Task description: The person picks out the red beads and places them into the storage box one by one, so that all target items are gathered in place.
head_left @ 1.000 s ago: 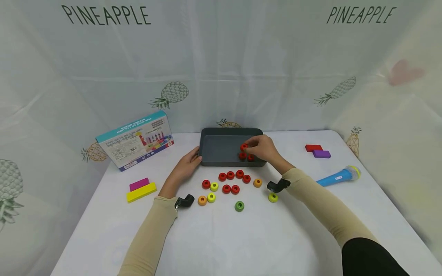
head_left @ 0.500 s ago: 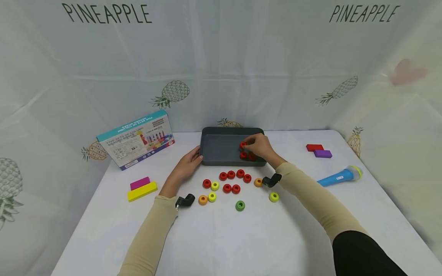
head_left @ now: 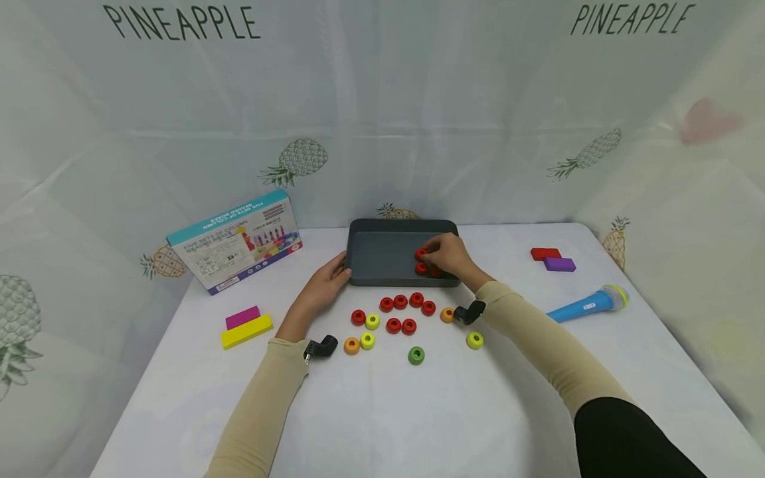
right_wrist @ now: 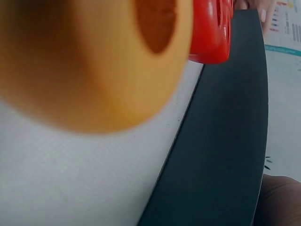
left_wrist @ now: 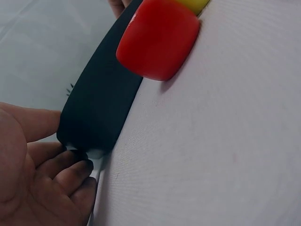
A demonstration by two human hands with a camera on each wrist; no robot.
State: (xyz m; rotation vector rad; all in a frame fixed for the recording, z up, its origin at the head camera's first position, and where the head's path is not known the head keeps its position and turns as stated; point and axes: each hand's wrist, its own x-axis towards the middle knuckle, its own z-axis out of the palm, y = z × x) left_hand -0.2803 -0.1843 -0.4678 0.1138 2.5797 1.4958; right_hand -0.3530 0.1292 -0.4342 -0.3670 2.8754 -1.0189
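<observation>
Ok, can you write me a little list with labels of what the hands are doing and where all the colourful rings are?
left hand: holds the left end of the grey tray
right hand: inside the tray, fingers pinching a red ring
rings in tray: red ones, close under the right hand; the exact number is hidden
rings on table: six red, three yellow, two orange, one green, all in front of the tray
other things: toy box, flat blocks, blue microphone
</observation>
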